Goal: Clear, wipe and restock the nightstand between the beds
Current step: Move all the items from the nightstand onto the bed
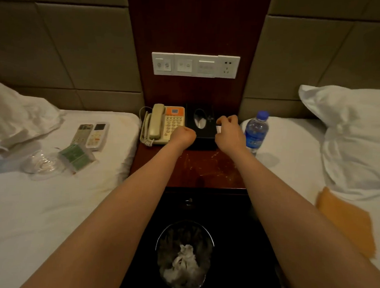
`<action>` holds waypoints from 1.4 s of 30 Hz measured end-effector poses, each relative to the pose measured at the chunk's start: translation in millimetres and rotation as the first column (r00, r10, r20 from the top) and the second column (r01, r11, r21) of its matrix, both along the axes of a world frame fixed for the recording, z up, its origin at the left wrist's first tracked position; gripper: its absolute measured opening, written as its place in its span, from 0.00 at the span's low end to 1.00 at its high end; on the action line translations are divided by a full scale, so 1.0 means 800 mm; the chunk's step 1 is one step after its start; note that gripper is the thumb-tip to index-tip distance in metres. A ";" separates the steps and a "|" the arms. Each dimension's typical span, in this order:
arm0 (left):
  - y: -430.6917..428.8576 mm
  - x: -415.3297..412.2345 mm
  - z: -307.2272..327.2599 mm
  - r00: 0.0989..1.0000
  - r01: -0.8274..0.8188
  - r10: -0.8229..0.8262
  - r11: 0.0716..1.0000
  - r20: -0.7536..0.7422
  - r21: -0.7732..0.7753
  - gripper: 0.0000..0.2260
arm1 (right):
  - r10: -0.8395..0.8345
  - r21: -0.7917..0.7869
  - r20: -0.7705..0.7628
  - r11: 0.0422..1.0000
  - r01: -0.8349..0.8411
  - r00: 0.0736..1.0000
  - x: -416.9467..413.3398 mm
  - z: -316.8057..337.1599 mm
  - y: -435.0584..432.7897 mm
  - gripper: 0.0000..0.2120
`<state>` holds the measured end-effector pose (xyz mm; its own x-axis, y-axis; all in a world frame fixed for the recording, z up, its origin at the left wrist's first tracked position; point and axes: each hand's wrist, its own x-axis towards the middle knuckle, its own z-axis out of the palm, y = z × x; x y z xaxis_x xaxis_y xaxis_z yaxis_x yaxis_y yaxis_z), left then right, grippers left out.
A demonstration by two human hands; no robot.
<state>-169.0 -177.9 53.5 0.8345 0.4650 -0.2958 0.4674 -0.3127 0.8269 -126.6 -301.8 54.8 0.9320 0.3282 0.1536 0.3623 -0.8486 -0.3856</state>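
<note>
Both hands reach to the back of the nightstand's tabletop (pixel 190 172), where a black tissue box (pixel 203 127) sits beside a beige telephone (pixel 164 124). The left hand (pixel 184 134) is clenched at the box's left edge, the right hand (pixel 228 130) curls over its right edge and seems to pinch something small and white; whether the box itself is gripped cannot be told. If the box is lifted unevenly it could knock the phone's handset or snag its coiled cord. The right elbow passes close to the water bottle (pixel 256 131) standing upright on the soft bed edge, which could topple. Streaks on the tabletop suggest wiping is not done.
</note>
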 end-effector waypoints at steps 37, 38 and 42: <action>-0.108 0.047 -0.048 0.979 0.196 -0.199 0.978 0.031 0.072 0.40 | -0.077 0.477 0.113 0.879 0.014 0.991 0.043 0.009 -0.055 0.13; -0.103 0.043 -0.051 0.981 0.183 -0.188 0.978 0.048 0.103 0.42 | -0.050 0.502 0.105 0.865 -0.010 0.993 0.039 0.017 -0.049 0.13; -0.081 0.029 -0.054 0.984 0.131 -0.144 0.984 0.107 0.120 0.46 | 0.079 0.567 0.099 0.815 -0.122 0.992 0.018 0.047 -0.019 0.13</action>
